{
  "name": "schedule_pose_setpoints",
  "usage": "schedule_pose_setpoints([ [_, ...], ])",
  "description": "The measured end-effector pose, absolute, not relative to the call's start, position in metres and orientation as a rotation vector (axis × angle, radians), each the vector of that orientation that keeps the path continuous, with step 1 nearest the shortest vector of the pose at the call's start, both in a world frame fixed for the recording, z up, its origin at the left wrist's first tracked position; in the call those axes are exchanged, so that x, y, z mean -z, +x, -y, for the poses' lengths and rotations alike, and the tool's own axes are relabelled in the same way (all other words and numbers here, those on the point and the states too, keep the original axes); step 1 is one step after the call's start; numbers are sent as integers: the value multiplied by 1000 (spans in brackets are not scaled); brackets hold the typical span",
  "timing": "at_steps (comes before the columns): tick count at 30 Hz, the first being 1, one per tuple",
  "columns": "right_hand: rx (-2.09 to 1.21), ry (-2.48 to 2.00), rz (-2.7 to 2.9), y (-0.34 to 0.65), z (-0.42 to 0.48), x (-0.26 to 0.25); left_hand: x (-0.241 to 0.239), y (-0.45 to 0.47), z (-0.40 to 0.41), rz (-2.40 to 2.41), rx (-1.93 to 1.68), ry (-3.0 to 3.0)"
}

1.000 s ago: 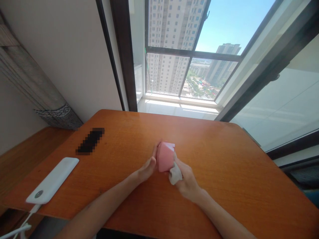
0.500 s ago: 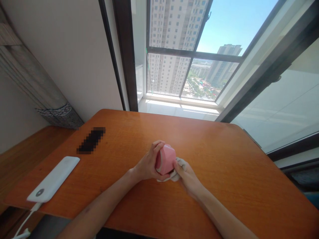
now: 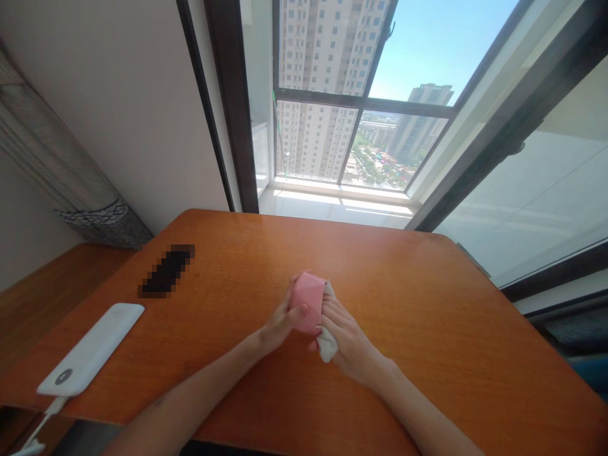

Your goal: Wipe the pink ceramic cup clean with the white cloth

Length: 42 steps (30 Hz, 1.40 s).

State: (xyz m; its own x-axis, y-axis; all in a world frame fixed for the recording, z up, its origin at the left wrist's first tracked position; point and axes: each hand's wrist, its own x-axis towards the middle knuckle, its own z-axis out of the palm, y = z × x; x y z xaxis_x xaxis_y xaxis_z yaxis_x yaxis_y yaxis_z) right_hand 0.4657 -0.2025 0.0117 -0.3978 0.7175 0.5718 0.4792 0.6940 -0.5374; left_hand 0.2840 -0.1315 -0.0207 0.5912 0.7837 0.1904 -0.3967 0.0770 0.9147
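A pink faceted object point(image 3: 308, 297), perhaps a small cup or pot, is held over the middle of the wooden table point(image 3: 403, 304). My left hand point(image 3: 284, 322) is closed around its left side, with the thumb across the near face. On the other side, my right hand point(image 3: 346, 335) presses a whitish cloth point(image 3: 327, 346) against the object's right end. Cloth sticks out above and below those fingers. The palm side of my right hand and the end of the object under the cloth are hidden.
At the table's left lies a white power bank point(image 3: 92, 348) with a white cable point(image 3: 50, 411) plugged into its near end. Behind it is a dark pixelated item point(image 3: 167, 271). A window point(image 3: 363, 101) stands beyond the far edge, and a curtain point(image 3: 95, 196) hangs at the left.
The pink object has been turned in my left hand, whose thumb now shows on its near face. My right hand has shifted up, its fingers now laid over the object's right end with the cloth.
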Motion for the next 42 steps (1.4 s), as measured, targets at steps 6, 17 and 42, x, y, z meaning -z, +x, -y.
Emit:
schedule_pose_setpoints([
  [6, -1235, -1112, 1261, 456, 206, -1, 27, 268, 100, -371, -1116, 2049],
  [17, -153, -847, 2252, 475, 198, -15, 27, 276, 120, -214, -671, 1021],
  [42, -369, -934, 2059, 466, 202, -9, 26, 268, 109, -290, -724, 1292],
])
